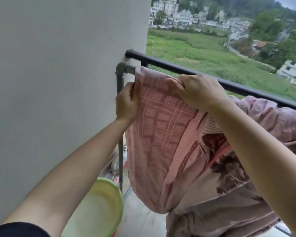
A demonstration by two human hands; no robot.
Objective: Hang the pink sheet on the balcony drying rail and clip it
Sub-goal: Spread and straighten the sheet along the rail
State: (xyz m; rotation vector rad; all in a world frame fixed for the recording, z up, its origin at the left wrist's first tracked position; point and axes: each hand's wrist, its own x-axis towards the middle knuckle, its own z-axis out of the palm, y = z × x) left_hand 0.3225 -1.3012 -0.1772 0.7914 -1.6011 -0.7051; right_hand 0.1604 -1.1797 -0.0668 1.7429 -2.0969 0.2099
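The pink checked sheet (161, 127) hangs folded over the grey drying rail (129, 69), its lower part drooping in a bundle near the floor. My left hand (126, 103) grips the sheet's left edge just below the rail, beside the grey upright pipe. My right hand (196, 93) pinches the sheet's top fold where it lies over the rail. More of the sheet lies bunched to the right (270, 117) over the rail. No clip is visible.
The black balcony railing (178, 67) runs behind the grey rail from the white wall (58, 82) to the right. A green basin (99, 207) stands on the floor at lower left. Small items lie at the pipe's foot.
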